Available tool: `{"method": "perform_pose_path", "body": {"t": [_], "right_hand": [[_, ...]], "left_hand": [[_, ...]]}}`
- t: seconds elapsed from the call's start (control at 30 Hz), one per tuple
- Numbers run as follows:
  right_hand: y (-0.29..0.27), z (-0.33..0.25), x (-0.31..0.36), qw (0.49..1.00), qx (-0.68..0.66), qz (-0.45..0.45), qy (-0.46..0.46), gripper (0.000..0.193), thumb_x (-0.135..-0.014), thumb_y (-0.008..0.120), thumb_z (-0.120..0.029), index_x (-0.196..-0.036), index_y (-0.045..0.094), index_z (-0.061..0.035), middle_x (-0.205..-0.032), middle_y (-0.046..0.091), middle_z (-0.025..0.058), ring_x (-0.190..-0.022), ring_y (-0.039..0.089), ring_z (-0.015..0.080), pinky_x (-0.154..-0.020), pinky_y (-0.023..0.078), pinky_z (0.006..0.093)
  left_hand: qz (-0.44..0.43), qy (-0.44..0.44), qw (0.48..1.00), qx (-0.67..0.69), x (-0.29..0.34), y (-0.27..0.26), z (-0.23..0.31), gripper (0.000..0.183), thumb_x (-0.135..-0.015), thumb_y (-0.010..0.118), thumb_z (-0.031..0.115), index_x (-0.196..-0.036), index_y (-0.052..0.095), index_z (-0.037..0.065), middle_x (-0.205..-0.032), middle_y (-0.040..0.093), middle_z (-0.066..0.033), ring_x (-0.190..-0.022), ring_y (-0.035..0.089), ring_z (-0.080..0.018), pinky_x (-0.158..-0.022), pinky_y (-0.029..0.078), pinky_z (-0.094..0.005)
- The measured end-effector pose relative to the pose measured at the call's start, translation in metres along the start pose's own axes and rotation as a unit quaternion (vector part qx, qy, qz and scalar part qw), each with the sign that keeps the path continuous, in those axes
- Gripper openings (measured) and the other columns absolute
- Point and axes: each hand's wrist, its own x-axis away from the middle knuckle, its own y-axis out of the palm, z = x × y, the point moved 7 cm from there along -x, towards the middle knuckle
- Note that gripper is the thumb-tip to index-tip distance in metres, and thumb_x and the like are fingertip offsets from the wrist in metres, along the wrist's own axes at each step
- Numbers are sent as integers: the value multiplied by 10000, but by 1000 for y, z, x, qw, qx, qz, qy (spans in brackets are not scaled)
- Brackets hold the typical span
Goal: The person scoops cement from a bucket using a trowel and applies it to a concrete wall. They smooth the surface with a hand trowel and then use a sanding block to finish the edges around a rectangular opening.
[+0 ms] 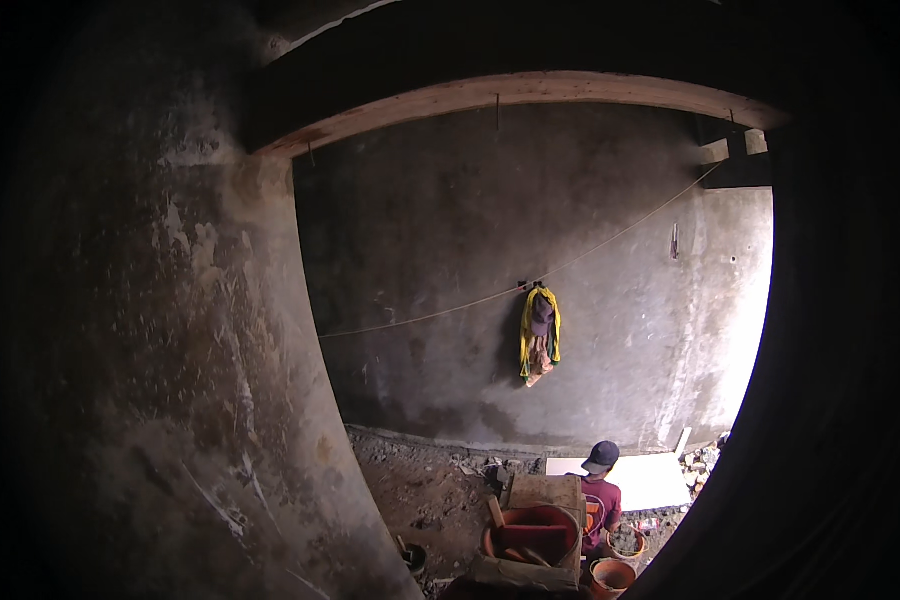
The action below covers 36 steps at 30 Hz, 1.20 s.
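Your hands lie outside the view, so you cannot tell from here whether either grip is wide, narrow or holding something. Nearest to you, at the lower edge, a red tub (550, 516) sits with its open top facing up; one wooden piece (495, 512) leans at its left rim and another stick (523, 556) lies inside. Just beyond the tub you see a brownish box-like block (545, 489).

To its right, a co-worker (600, 495) in a maroon shirt and dark cap has their back to you. Beside them stands an orange bucket (644, 545) with greyish contents, their arm close to it; whether it touches is too small to tell. A second orange bucket (612, 577) stands nearer to you.

Past the co-worker, a white panel (655, 480) lies on the ground near pale rubble (700, 468). Yellow-edged clothing (556, 312) and a cap (542, 316) hang against the grey wall (430, 230), below a slanting cord (620, 236).
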Motion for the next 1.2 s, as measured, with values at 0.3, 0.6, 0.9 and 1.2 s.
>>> {"method": "perform_pose_path", "body": {"t": [0.3, 0.6, 0.9, 1.2], "right_hand": [[1, -5, 6, 999, -46, 22, -4, 303, -1082, 504, -189, -1289, 613, 3, -1197, 680, 128, -1116, 660, 241, -979, 541, 399], [0, 0, 13, 995, -89, 41, -5, 292, -1084, 502, -169, -1301, 599, 1, -1201, 673, 122, -1113, 653, 233, -969, 539, 392], [-15, -20, 9, 987, -141, 48, 56, 283, -1087, 499, -148, -1313, 585, 0, -1205, 666, 116, -1109, 647, 225, -959, 537, 385], [-85, -130, 61, 959, -246, 101, 99, 277, -1089, 496, -127, -1325, 571, -2, -1208, 658, 111, -1106, 640, 217, -949, 535, 378]], "left_hand": [[-9, 11, 1000, -7, 0, 5, 9, 394, -963, 685, 28, -1350, 610, 18, -1290, 673, -126, -1110, 676, -219, -940, 577, -379], [-16, 28, 999, -16, -10, 15, 19, 377, -968, 690, 47, -1338, 623, 17, -1266, 683, -118, -1092, 679, -206, -928, 576, -365], [-30, 48, 998, -34, -50, 27, 103, 361, -972, 694, 66, -1325, 636, 17, -1242, 694, -110, -1074, 682, -193, -917, 575, -352], [-100, 61, 986, -118, -48, 41, 260, 347, -977, 699, 86, -1313, 648, 16, -1218, 705, -102, -1056, 685, -181, -905, 574, -339]]}}
